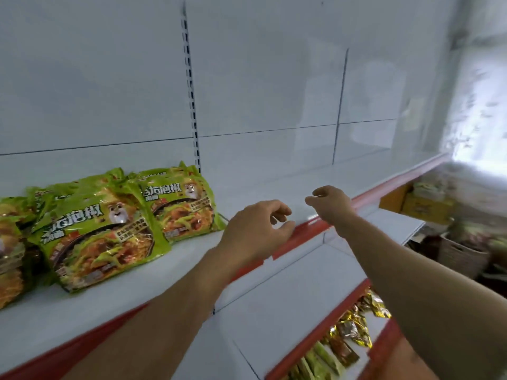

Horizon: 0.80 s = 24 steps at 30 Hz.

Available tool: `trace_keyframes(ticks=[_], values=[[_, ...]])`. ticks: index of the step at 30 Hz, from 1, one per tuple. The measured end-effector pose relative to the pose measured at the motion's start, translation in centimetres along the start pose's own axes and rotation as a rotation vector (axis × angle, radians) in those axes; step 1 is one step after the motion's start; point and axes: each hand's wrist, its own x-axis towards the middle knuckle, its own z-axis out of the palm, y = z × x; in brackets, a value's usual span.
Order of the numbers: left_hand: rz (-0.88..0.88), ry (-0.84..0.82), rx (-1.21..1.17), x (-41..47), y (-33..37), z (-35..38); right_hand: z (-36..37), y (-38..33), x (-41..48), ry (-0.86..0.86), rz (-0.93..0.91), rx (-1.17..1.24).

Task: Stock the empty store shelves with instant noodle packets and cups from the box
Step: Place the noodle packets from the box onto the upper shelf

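Note:
Green instant noodle multipacks lie on the white upper shelf [260, 187] at the left: a front pack [98, 234], a second pack [181, 204] behind it to the right, and more packs [11, 242] at the far left edge. My left hand [255, 229] hovers over the shelf's red front lip, just right of the packs, fingers loosely curled and holding nothing. My right hand [332, 207] is farther right above the same lip, fingers curled, holding nothing. The box is not in view.
A lower shelf [274, 311] with a red edge carries small gold and green packets [348, 333] at the bottom right. A woven basket [463, 253] and yellow cartons [428, 207] stand blurred at the right. A slotted upright [190, 86] divides the white back panel.

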Motion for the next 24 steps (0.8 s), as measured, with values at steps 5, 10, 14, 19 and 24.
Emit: trace_keyframes(ticks=[5, 10, 14, 19, 24], values=[[0.086, -0.216, -0.056, 0.6, 2.3, 7.4, -4.3, 6.8, -1.6, 0.082, 0.108, -0.084], [0.005, -0.457, -0.081, -0.9, 2.6, 16.4, -7.2, 14.8, -2.1, 0.097, 0.294, -0.135], [-0.124, -0.609, -0.047, -2.8, 1.7, 23.7, -7.5, 21.2, -2.1, 0.022, 0.378, -0.156], [-0.297, -0.779, 0.019, -5.4, 0.9, 33.7, -7.1, 31.4, -1.3, -0.125, 0.488, -0.18], [-0.528, -0.912, 0.037, -9.3, -0.6, 42.9, -5.4, 42.3, -2.3, -0.344, 0.607, -0.222]])
